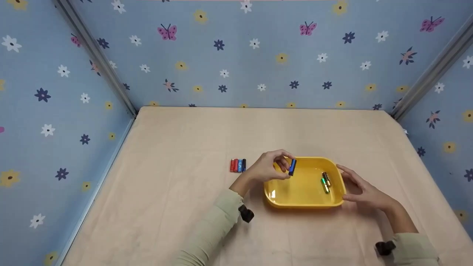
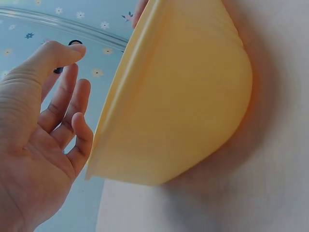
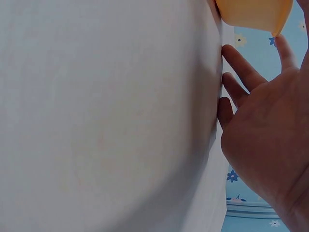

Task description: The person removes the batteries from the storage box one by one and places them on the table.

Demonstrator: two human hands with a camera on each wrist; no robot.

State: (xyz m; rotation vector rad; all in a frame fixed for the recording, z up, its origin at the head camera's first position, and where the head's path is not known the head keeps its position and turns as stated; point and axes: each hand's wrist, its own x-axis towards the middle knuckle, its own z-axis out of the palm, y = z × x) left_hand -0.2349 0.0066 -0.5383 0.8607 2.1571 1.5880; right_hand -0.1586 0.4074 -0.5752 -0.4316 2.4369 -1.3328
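My left hand (image 1: 266,166) pinches a blue and black battery (image 1: 292,167) between thumb and fingers, over the left part of a yellow plastic basin (image 1: 295,190). In the left wrist view only the dark ends of that battery (image 2: 76,42) show past the thumb. Inside the basin, toward its right end, lie a shiny green battery (image 1: 325,186) and a dark and gold one (image 1: 326,178), side by side. My right hand (image 1: 369,193) is spread at the basin's right end, thumb and fingertips at the rim. From the right wrist, its fingers (image 3: 245,67) look extended, low by the tabletop.
Left of the basin, several batteries (image 1: 238,165), red, light blue and dark, stand in a tight row on the cream cloth (image 1: 177,177). Blue flowered panels (image 1: 236,55) enclose the table at the back and both sides, with metal posts (image 1: 96,51) at the corners.
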